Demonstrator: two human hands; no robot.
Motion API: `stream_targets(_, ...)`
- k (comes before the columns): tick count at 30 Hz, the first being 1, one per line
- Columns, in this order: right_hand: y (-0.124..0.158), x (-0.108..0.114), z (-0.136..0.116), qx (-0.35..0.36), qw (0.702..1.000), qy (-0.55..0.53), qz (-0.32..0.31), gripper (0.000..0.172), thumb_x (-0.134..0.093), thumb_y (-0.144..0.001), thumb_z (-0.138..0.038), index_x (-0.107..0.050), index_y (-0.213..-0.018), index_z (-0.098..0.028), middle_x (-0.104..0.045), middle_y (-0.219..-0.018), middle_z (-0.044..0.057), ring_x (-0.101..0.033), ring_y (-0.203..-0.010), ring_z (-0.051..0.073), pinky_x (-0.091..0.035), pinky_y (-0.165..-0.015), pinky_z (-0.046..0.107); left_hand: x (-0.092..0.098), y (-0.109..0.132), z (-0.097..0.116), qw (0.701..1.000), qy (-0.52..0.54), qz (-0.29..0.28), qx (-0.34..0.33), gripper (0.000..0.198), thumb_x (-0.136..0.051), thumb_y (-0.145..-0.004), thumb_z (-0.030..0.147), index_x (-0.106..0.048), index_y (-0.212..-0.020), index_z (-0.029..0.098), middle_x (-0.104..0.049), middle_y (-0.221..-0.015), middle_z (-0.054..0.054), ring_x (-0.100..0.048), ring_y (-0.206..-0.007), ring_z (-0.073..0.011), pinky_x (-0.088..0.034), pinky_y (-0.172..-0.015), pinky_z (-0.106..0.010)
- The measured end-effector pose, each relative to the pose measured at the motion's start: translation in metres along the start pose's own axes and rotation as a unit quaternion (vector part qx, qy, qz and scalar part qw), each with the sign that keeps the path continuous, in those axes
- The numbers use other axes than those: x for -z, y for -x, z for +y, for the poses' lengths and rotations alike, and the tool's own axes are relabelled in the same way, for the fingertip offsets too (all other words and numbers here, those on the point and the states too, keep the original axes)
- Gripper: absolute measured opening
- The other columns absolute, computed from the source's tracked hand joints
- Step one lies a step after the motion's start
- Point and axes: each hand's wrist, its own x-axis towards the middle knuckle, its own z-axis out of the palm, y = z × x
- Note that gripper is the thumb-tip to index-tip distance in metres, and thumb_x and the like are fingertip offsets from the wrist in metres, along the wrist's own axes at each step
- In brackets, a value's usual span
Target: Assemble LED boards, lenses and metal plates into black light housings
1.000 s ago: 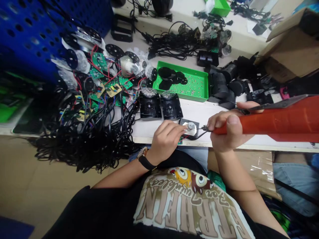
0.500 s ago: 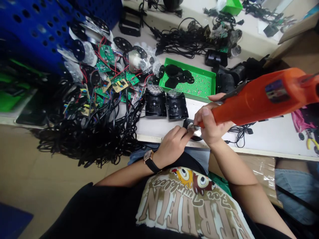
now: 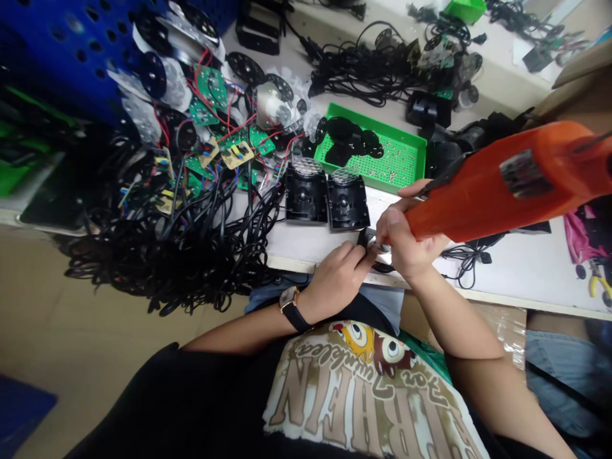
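My right hand (image 3: 408, 245) is wrapped round an orange power screwdriver (image 3: 497, 182), its front end pointing down-left at a small black and shiny part (image 3: 382, 255) near the table edge. My left hand (image 3: 339, 280), with a watch on the wrist, has its fingers closed on that same part from the left; the fingertips partly hide it. Just beyond my hands, two black housings (image 3: 306, 199) with round grilles lie side by side. Behind them a green tray (image 3: 401, 182) holds small screws and black round pieces.
A tangle of black cables (image 3: 191, 261) with green circuit boards (image 3: 210, 95) fills the left and hangs over the table edge. More cables (image 3: 368, 76) lie behind the tray. Yellow-handled pliers (image 3: 597, 284) are at the far right, near a person's leg (image 3: 564, 370).
The whole view has shifted slightly, so the table items appear a little further right. Both hands keep their hold, and the screwdriver stays on the part.
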Motion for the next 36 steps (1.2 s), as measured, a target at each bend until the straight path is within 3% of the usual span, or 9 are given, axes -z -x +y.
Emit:
stream_targets(3,0.000,-0.002,0.001,0.019,1.000,-0.012,-0.017,0.022,-0.072,-0.084,-0.036,-0.053,-0.084,-0.025,-0.054,-0.056,-0.008,-0.058,-0.051,0.012,-0.050,-0.048,0.027,-0.003,0.000,0.000,1.000,0.010,-0.002,-0.001,0.034,-0.043,-0.104,0.015,-0.065,-0.129,0.008,-0.067,-0.094,-0.010,-0.059,-0.090,-0.0264,-0.057,-0.075,-0.040)
stream_targets(7,-0.002,-0.002,-0.001,-0.006,0.999,-0.019,-0.034,0.021,-0.072,-0.083,-0.034,-0.057,-0.092,-0.024,-0.056,-0.057,-0.008,-0.054,-0.046,0.010,-0.048,-0.046,0.025,-0.005,-0.003,-0.003,0.999,0.031,0.002,-0.012,0.031,-0.046,-0.103,0.014,-0.067,-0.125,0.009,-0.068,-0.097,-0.010,-0.061,-0.094,-0.0258,-0.059,-0.083,-0.040)
stream_targets(10,-0.006,0.000,-0.013,0.009,0.997,-0.076,0.021,0.020,-0.073,-0.084,-0.033,-0.057,-0.094,-0.023,-0.053,-0.056,-0.010,-0.050,-0.039,0.008,-0.043,-0.041,0.023,-0.003,-0.003,-0.005,0.998,0.055,0.006,-0.001,0.027,-0.048,-0.104,0.017,-0.067,-0.122,0.011,-0.067,-0.092,-0.008,-0.063,-0.090,-0.0245,-0.060,-0.082,-0.040)
stream_targets(14,0.001,0.002,-0.048,0.059,0.979,-0.152,0.126,0.016,-0.069,-0.086,-0.032,-0.056,-0.084,-0.024,-0.046,-0.052,-0.011,-0.045,-0.034,0.008,-0.042,-0.036,0.022,0.002,0.001,-0.002,0.983,0.158,0.081,0.036,0.024,-0.055,-0.103,0.021,-0.061,-0.125,0.015,-0.070,-0.093,-0.004,-0.067,-0.089,-0.0196,-0.061,-0.082,-0.036)
stream_targets(19,0.025,0.004,-0.075,0.077,0.978,-0.176,0.085,0.013,-0.064,-0.088,-0.029,-0.056,-0.080,-0.024,-0.045,-0.051,-0.011,-0.044,-0.033,0.008,-0.044,-0.036,0.022,0.005,0.005,0.009,0.961,0.235,0.147,0.021,0.024,-0.060,-0.100,0.017,-0.058,-0.124,0.018,-0.073,-0.098,-0.003,-0.073,-0.091,-0.0146,-0.063,-0.082,-0.030)
stream_targets(21,0.033,0.006,-0.077,0.091,0.975,-0.189,0.074,0.005,-0.062,-0.089,-0.024,-0.057,-0.088,-0.025,-0.049,-0.053,-0.010,-0.046,-0.036,0.009,-0.047,-0.039,0.022,0.006,0.004,0.013,0.962,0.231,0.148,0.013,0.024,-0.061,-0.100,0.017,-0.058,-0.124,0.018,-0.073,-0.097,-0.003,-0.073,-0.090,-0.0146,-0.063,-0.082,-0.030)
stream_targets(26,0.041,0.015,-0.073,0.097,0.974,-0.192,0.076,0.023,-0.061,-0.091,-0.021,-0.059,-0.112,-0.028,-0.054,-0.057,-0.010,-0.049,-0.039,0.010,-0.049,-0.042,0.024,0.008,-0.002,0.018,0.968,0.206,0.140,-0.015,0.020,-0.058,-0.102,0.018,-0.055,-0.121,0.016,-0.071,-0.092,-0.003,-0.071,-0.088,-0.0151,-0.063,-0.082,-0.030)
stream_targets(33,0.042,0.018,-0.070,0.086,0.977,-0.165,0.102,0.020,-0.064,-0.090,-0.026,-0.059,-0.109,-0.028,-0.053,-0.056,-0.011,-0.048,-0.037,0.010,-0.049,-0.040,0.024,0.010,-0.006,0.019,0.984,0.105,0.107,-0.099,0.025,-0.051,-0.102,0.012,-0.050,-0.127,0.012,-0.069,-0.092,-0.008,-0.067,-0.087,-0.0201,-0.061,-0.080,-0.037)
stream_targets(36,0.036,0.019,-0.069,0.077,0.980,-0.144,0.113,0.012,-0.066,-0.088,-0.030,-0.058,-0.096,-0.027,-0.049,-0.053,-0.011,-0.046,-0.035,0.009,-0.047,-0.038,0.023,0.007,-0.009,0.017,0.982,0.108,0.139,-0.072,0.033,-0.059,-0.100,0.019,-0.049,-0.132,0.015,-0.071,-0.100,-0.010,-0.068,-0.098,-0.0232,-0.061,-0.087,-0.041)
